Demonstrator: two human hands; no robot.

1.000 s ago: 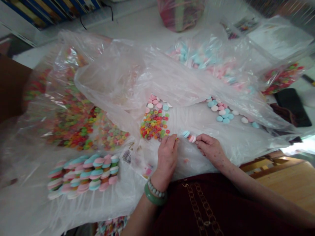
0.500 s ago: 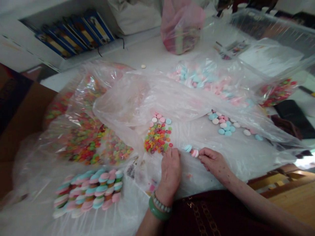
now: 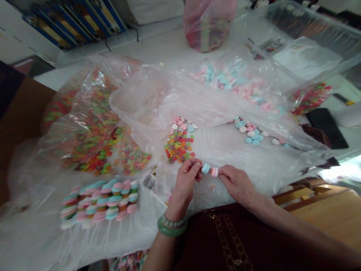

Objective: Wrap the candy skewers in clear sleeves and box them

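My left hand and my right hand pinch a short stack of candy discs and rings between them, with a pale blue disc at the left end and pink at the right. Just beyond my left hand lies a heap of multicoloured ring candies, with pink, white and blue discs behind it. Pastel discs are scattered further right. Finished striped rows of stacked candies lie to the left, near my left wrist with its green bangle.
A plastic sheet covers the work surface. Clear bags hold ring candies, pastel discs and red-green rings. A pink bag stands behind, with a dark phone-like slab right and books on a shelf.
My hands have come closer together and now both pinch the stack, which has shifted left in view. The head view has tilted slightly; the candy piles have not visibly moved.
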